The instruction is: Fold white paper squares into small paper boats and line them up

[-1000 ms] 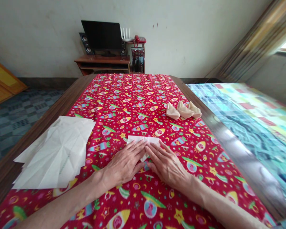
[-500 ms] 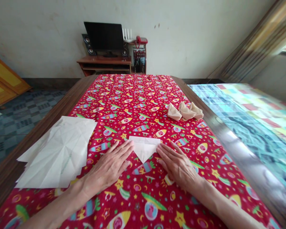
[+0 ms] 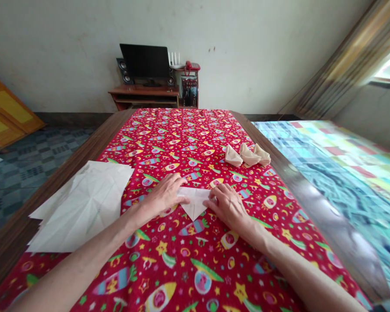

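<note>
A white sheet of paper (image 3: pixel 195 203), folded into a downward-pointing triangle, lies on the red patterned tablecloth (image 3: pixel 195 143). My left hand (image 3: pixel 164 194) rests on its left upper corner with fingers curled, pinching the paper's edge. My right hand (image 3: pixel 225 203) sits at its right upper corner, fingers bent onto the paper. Both hands press the top edge of the folded paper against the cloth.
A stack of creased white sheets (image 3: pixel 84 203) lies at the left of the table. Three beige folded paper shapes (image 3: pixel 247 156) sit at the right, near the wooden table edge (image 3: pixel 299 190). A bed with a colourful cover (image 3: pixel 344 160) stands right of the table. A desk with a monitor (image 3: pixel 145 60) stands by the far wall.
Both hands slid apart from the middle of the paper, uncovering the triangle, then moved up to its top corners with fingers curling onto the edge.
</note>
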Available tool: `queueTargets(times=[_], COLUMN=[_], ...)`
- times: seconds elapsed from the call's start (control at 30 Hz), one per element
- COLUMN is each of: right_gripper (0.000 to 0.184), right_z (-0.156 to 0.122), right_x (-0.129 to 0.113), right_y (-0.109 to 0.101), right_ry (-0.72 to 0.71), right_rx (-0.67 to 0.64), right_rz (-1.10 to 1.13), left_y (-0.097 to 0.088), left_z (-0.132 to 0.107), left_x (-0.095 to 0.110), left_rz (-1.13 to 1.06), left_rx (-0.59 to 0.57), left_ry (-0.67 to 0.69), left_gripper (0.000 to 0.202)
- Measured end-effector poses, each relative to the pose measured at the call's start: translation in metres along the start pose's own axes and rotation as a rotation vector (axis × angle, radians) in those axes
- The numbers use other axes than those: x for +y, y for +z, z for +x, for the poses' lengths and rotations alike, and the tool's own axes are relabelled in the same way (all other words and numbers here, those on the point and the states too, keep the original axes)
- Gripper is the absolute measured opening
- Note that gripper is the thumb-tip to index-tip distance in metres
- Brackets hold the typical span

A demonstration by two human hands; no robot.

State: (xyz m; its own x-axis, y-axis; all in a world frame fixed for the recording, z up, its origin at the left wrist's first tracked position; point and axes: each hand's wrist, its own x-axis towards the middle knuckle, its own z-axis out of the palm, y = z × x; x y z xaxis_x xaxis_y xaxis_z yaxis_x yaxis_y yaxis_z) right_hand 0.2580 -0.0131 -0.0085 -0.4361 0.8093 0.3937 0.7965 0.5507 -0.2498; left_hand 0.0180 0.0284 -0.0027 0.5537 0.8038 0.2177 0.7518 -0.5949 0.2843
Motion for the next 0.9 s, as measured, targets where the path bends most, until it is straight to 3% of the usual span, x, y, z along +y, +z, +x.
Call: queueTargets(times=[0.2,0.3,0.4,0.53,0.63,0.67,0.8,0.9], right_gripper=[0.047,0.052,0.051,0.047,0.019,0.007,0.014,0.016], right_z=[-0.002,0.000,0.004,0.012,0.021,0.024,0.034,0.034], right_x=[0.014,0.016,0.015,0.014,0.012,0.010,0.004,0.002], right_y=[0.007,0.007,0.004,-0.001,-0.008,-0.012,-0.025,-0.024], right_ry=[-0.007,-0.004,0.031,0.099,0.112,0.082,-0.146,-0.282], right_rx=[0.068,0.045,-0.003,-0.100,-0.182,-0.165,0.132,0.230], right_rz=[0.129,0.151,0.178,0.248,0.315,0.320,0.196,-0.034], left_y=[-0.012,-0.015,-0.013,-0.013,-0.018,-0.021,-0.035,-0.037], left_z=[0.009,0.012,0.012,0.007,0.003,0.002,-0.006,-0.014], left_x=[0.006,0.005,0.005,0.009,0.014,0.016,0.025,0.031], left_rz=[-0.047,-0.114,-0.168,-0.169,-0.146,-0.131,0.049,0.259], left_rx=[-0.175,-0.265,-0.256,-0.184,-0.069,-0.002,0.366,0.479], left_ry=[-0.125,-0.138,-0.100,-0.095,-0.068,-0.039,0.040,0.052], left_gripper=[0.040,0.027,0.024,0.022,0.020,0.018,0.010,0.014])
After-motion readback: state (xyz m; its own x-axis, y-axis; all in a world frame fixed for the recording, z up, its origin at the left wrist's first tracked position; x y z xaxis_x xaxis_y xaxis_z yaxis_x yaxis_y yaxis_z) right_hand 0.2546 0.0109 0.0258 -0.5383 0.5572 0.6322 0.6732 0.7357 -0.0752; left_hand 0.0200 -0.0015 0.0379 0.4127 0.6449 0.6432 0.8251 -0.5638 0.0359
